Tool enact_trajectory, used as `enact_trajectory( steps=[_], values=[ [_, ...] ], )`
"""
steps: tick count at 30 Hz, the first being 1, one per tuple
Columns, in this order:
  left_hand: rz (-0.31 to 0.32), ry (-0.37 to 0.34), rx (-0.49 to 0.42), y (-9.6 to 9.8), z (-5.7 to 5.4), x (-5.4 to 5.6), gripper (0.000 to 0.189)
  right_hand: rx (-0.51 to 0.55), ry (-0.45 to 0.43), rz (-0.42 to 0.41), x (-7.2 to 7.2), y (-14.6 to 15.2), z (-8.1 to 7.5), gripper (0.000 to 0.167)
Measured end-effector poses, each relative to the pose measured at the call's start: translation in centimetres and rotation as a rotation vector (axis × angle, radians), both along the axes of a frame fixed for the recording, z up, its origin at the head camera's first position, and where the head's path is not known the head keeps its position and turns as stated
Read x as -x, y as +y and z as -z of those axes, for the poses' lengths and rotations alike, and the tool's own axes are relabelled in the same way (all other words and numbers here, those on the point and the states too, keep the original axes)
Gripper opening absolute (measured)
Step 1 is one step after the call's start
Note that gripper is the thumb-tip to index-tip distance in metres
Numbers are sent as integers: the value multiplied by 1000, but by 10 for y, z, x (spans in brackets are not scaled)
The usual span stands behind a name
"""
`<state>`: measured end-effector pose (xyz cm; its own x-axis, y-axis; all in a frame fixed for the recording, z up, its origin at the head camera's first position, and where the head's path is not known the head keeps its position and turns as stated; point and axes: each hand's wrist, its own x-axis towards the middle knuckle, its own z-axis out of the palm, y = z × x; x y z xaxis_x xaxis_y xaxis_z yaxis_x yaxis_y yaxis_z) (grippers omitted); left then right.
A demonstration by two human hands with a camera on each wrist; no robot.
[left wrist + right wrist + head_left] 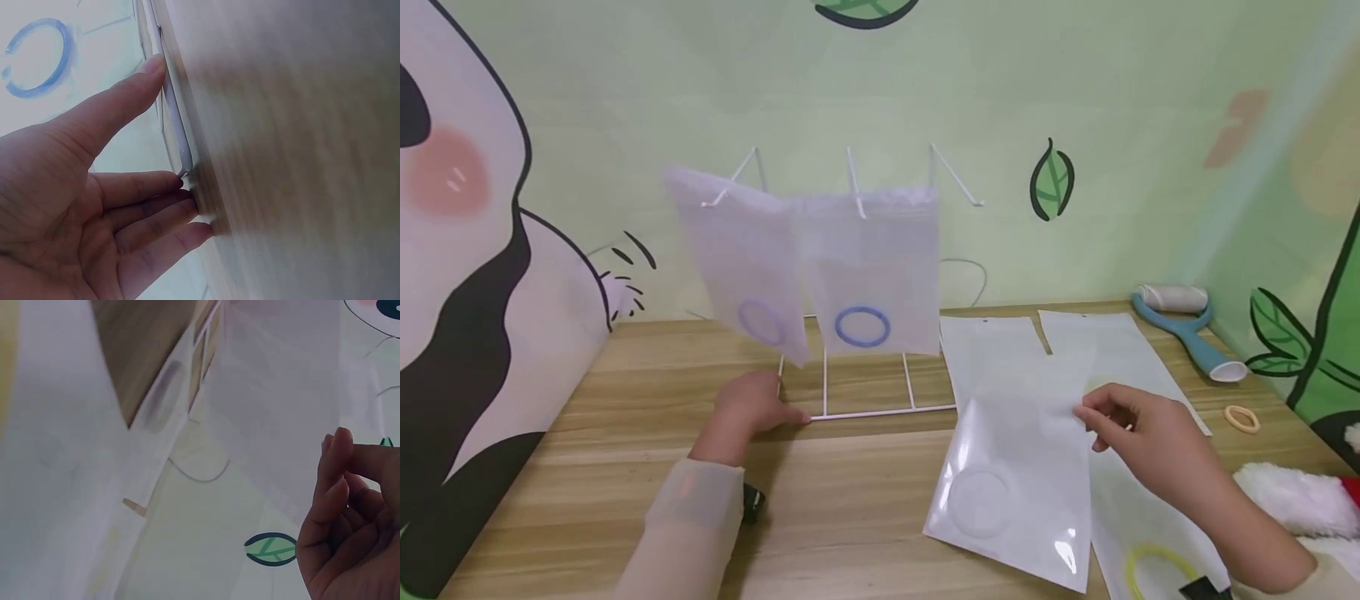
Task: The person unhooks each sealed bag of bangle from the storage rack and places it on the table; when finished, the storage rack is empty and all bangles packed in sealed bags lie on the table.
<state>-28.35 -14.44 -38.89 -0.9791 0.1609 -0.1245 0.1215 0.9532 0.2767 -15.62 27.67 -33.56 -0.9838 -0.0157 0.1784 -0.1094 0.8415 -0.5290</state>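
In the head view, a white wire rack (863,413) with three hooks stands on the wooden table. One translucent bag with a lilac ring (762,322) hangs at its left hook, and another with a blue ring (862,326) at its middle hook. My left hand (751,410) grips the rack's front left base corner; in the left wrist view, the thumb presses the white rod (178,125). At the upper right edge of a glossy bag (1022,475) holding a whitish ring, my right hand (1150,433) pinches the film. That bag is tilted over other flat bags.
Beneath lie more flat bags (1150,350), one with a yellow ring (1142,558). A blue-handled roller (1195,333), a small tan ring (1242,419) and white fluffy material (1292,500) are at the right. A green cartoon-printed wall (1112,75) stands behind.
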Motion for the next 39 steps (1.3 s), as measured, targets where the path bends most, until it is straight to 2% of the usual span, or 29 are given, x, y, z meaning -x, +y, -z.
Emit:
enact_trajectory(
  steps=[9, 20, 24, 30, 34, 39],
  values=[
    [6, 2, -2, -2, 2, 2, 44, 84, -230, -51, -8, 13, 22, 23],
    [8, -3, 11, -2, 5, 6, 45, 140, -455, -132, -15, 18, 47, 23],
    [18, 6, 11, -2, 6, 6, 45, 144, -481, -197, -17, 20, 54, 22],
    [20, 13, 12, -2, 5, 5, 45, 167, -511, -234, -15, 22, 58, 19],
    [21, 11, 21, -3, 4, 5, 45, 139, -533, -234, -11, 20, 56, 19],
    [46, -1, 41, -4, 1, 6, 45, 36, -529, -189, -6, 18, 53, 16]
  ],
)
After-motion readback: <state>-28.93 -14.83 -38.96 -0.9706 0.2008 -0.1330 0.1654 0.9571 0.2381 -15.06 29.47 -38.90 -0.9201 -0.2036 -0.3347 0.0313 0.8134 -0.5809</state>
